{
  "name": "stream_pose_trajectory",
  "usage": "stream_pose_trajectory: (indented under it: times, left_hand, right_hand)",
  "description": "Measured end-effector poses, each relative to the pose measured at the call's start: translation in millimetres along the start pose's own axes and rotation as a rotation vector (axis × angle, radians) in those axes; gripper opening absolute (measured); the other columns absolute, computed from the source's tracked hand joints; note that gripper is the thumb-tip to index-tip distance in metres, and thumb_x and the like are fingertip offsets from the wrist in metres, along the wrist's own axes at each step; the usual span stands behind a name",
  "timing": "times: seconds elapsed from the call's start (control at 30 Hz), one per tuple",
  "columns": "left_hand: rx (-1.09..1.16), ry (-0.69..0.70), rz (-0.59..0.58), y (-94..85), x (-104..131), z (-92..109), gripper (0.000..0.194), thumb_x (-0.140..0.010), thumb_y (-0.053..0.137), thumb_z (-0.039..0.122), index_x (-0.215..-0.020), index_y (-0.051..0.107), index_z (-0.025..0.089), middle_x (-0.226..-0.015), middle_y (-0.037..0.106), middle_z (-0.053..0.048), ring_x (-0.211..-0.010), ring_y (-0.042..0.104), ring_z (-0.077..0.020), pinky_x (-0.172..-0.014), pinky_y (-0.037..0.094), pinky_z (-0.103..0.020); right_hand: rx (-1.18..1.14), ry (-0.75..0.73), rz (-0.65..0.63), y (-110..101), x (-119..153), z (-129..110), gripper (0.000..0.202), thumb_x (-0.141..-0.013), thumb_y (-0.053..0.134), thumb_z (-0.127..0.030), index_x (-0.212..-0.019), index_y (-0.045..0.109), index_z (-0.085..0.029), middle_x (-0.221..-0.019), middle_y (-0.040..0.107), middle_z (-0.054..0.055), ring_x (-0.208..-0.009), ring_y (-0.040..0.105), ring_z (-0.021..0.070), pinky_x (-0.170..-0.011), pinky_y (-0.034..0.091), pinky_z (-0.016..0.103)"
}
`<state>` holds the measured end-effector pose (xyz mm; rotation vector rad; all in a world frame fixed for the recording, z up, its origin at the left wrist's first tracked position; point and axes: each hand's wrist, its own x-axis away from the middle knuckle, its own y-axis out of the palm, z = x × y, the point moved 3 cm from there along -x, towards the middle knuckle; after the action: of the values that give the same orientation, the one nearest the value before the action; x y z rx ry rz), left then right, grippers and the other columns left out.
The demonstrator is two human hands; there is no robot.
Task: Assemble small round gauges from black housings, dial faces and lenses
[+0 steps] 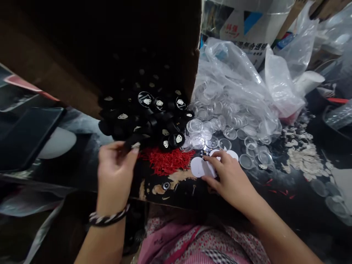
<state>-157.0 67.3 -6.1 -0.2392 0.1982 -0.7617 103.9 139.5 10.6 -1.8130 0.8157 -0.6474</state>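
Observation:
My left hand [117, 168] is closed on a black round piece [132, 142] with a small pale tab, left of a heap of small red pieces [169, 160]. My right hand [227, 174] rests its fingers over white discs [198, 167] on the dark table; whether it grips one is hard to tell. More black round pieces [154, 117] with pale tabs lie piled behind my left hand, at the mouth of a cardboard box. Clear plastic round covers [205, 130] are heaped behind my right hand.
The large cardboard box [74, 88] stands open at the back left. Clear plastic bags [236, 73] cover the back right. Pale tabs [304, 157] lie at the right. A dark flat object [30, 135] sits at the left.

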Motion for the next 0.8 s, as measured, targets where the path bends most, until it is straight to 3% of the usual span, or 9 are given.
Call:
stream_pose_trajectory:
  times: [0.07, 0.13, 0.23, 0.33, 0.43, 0.57, 0.63, 0.7, 0.8]
  left_hand:
    - [0.318, -0.133, -0.019, 1.4, 29.4, 9.0, 0.028, -0.088, 0.055, 0.029, -0.114, 0.045, 0.031, -0.11, 0.064, 0.002, -0.107, 0.061, -0.0216, -0.093, 0.051, -0.037]
    - [0.62, -0.403, -0.104, 11.6, 63.0, 11.7, 0.028, -0.088, 0.057, 0.025, -0.114, 0.048, 0.029, -0.108, 0.068, -0.002, -0.099, 0.067, -0.0215, -0.084, 0.056, -0.034]
    - [0.818, -0.791, -0.233, 31.9, 106.9, 8.9, 0.029, -0.087, 0.06, 0.025, -0.116, 0.053, 0.023, -0.112, 0.069, -0.01, -0.095, 0.07, -0.0231, -0.081, 0.058, -0.032]
    - [0.978, -0.941, -0.266, 47.2, 123.2, 7.8, 0.034, -0.091, 0.056, 0.032, -0.122, 0.054, 0.02, -0.126, 0.064, -0.013, -0.11, 0.064, -0.0274, -0.091, 0.055, -0.037]
    - [1.089, -0.979, -0.315, 56.3, 119.4, 12.4, 0.039, -0.094, 0.05, 0.042, -0.127, 0.054, 0.022, -0.134, 0.058, -0.011, -0.121, 0.057, -0.0314, -0.098, 0.051, -0.046]
    - [1.058, -0.883, -0.237, 57.0, 116.4, 16.6, 0.038, -0.093, 0.05, 0.043, -0.121, 0.061, 0.019, -0.125, 0.065, -0.013, -0.12, 0.058, -0.0265, -0.099, 0.05, -0.039]
    - [1.01, -0.747, -0.177, 54.6, 119.9, 16.4, 0.036, -0.09, 0.056, 0.043, -0.116, 0.065, 0.02, -0.122, 0.067, -0.012, -0.12, 0.058, -0.0248, -0.097, 0.051, -0.035]
    - [0.979, -0.64, -0.184, 53.9, 124.2, 15.6, 0.036, -0.087, 0.061, 0.044, -0.114, 0.066, 0.021, -0.123, 0.067, -0.011, -0.122, 0.057, -0.0248, -0.096, 0.051, -0.032]
    - [0.964, -0.609, -0.205, 55.4, 124.9, 13.5, 0.039, -0.089, 0.058, 0.046, -0.122, 0.063, 0.025, -0.124, 0.066, -0.01, -0.122, 0.056, -0.0244, -0.1, 0.049, -0.035]
  right_hand:
    - [0.014, 0.003, -0.005, -0.5, -0.2, 2.7, 0.045, -0.083, 0.068, -0.031, -0.126, 0.057, -0.02, -0.121, 0.054, 0.013, -0.106, 0.053, 0.0312, -0.088, 0.046, 0.049]
    - [0.019, 0.001, -0.009, -0.9, -0.9, 5.4, 0.039, -0.083, 0.068, -0.028, -0.119, 0.059, -0.019, -0.12, 0.054, 0.013, -0.105, 0.053, 0.0308, -0.087, 0.045, 0.049]
    - [-0.034, -0.026, 0.008, -0.8, -2.8, 6.8, 0.034, -0.081, 0.069, -0.022, -0.113, 0.058, -0.017, -0.118, 0.054, 0.013, -0.106, 0.053, 0.0295, -0.089, 0.044, 0.047]
    - [-0.186, -0.041, 0.022, 1.2, -1.4, 1.8, 0.017, -0.085, 0.061, -0.014, -0.101, 0.056, -0.018, -0.101, 0.061, 0.008, -0.093, 0.057, 0.0235, -0.081, 0.046, 0.039]
    - [-0.373, -0.133, -0.007, 3.3, 5.0, -10.9, 0.008, -0.091, 0.052, -0.013, -0.092, 0.055, -0.019, -0.087, 0.063, 0.004, -0.083, 0.059, 0.0187, -0.073, 0.047, 0.032]
    - [-0.559, -0.271, -0.003, 3.0, 13.2, -23.6, 0.003, -0.091, 0.057, -0.021, -0.091, 0.06, -0.02, -0.102, 0.063, 0.006, -0.095, 0.06, 0.0185, -0.084, 0.048, 0.032]
    - [-0.639, -0.165, 0.051, 4.0, 13.4, -21.5, 0.007, -0.087, 0.064, -0.024, -0.093, 0.061, -0.021, -0.108, 0.062, 0.005, -0.095, 0.061, 0.0174, -0.084, 0.048, 0.031]
    - [-0.705, 0.003, 0.073, 6.7, 12.8, -17.5, 0.013, -0.087, 0.063, -0.023, -0.099, 0.06, -0.022, -0.099, 0.063, 0.003, -0.081, 0.061, 0.0146, -0.075, 0.049, 0.029]
    - [-0.822, 0.137, 0.07, 6.9, 12.3, -17.8, 0.022, -0.088, 0.059, -0.02, -0.109, 0.056, -0.024, -0.085, 0.064, -0.001, -0.067, 0.058, 0.012, -0.063, 0.048, 0.026]
